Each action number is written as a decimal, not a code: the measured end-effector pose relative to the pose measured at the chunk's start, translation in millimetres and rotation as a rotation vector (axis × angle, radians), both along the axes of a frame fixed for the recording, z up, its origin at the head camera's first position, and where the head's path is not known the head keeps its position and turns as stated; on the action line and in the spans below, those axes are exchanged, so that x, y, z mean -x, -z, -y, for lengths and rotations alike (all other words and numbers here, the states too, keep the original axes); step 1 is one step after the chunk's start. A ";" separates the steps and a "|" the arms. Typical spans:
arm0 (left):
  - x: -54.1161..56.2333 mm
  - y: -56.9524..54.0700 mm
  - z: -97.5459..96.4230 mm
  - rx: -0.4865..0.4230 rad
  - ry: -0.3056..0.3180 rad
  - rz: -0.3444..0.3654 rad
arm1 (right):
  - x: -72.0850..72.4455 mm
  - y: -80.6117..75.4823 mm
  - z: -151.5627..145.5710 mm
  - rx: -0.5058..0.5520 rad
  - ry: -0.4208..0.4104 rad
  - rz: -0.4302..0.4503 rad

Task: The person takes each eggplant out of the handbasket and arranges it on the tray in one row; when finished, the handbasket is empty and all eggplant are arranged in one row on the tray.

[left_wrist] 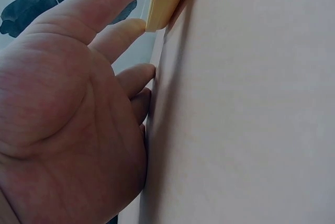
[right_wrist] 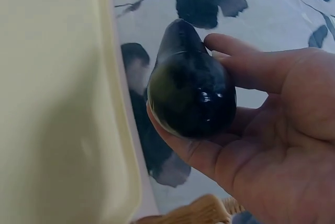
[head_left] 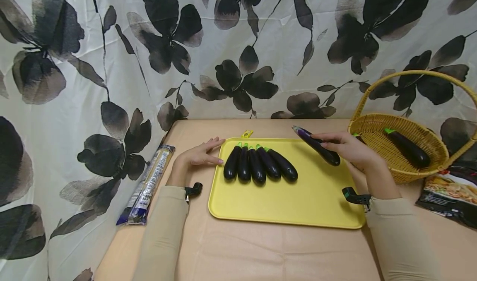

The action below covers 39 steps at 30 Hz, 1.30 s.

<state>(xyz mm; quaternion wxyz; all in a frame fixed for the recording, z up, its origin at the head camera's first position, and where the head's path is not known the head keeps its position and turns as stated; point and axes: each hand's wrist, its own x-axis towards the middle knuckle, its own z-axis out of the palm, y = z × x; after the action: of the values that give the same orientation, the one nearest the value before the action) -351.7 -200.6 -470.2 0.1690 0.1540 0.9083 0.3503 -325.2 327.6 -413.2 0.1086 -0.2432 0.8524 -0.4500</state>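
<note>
My right hand holds an eggplant over the right part of the yellow tray, its narrow end pointing to the back left. Seen from the right wrist, thumb and fingers grip the dark, glossy eggplant from both sides. Several more eggplants with green stems lie side by side in a row on the tray's left half. At the tray's left rim rests my left hand, fingers extended. In the left wrist view its thumb and a finger touch the tray's edge.
A yellow wicker basket with a tall handle stands at the right, with eggplants inside. Before it lies a dark printed food packet. Long plastic packages lie along the left table edge. A small yellow item sits behind the tray.
</note>
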 end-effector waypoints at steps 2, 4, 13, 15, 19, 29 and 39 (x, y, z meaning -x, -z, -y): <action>0.1 0.5 -0.2 0.002 -0.002 -0.001 | 0.3 3.5 4.4 -0.012 -0.017 0.002; 0.2 0.6 -0.3 0.011 0.001 -0.008 | 1.5 8.1 8.6 -0.024 -0.029 -0.010; -0.7 -0.2 -0.3 0.021 0.004 -0.015 | 3.6 19.7 26.3 -0.100 -0.092 -0.070; -0.8 -0.3 -0.2 0.018 0.009 -0.018 | 2.4 20.3 29.8 -0.109 -0.107 -0.078; -0.9 -0.7 -0.5 0.012 0.013 -0.021 | 1.6 23.8 34.8 -0.124 -0.124 -0.045; -1.6 -1.1 -0.5 0.015 0.011 -0.026 | 4.9 30.6 42.0 -0.151 -0.124 0.006; -1.1 0.4 0.3 0.023 0.012 -0.028 | 0.0 24.7 47.0 -0.166 -0.138 0.015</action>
<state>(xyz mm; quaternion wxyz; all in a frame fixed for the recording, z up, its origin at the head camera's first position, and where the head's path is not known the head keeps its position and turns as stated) -350.5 -201.0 -470.6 0.1602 0.1622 0.9137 0.3365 -325.2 280.6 -437.9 0.1654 -0.2881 0.8671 -0.3713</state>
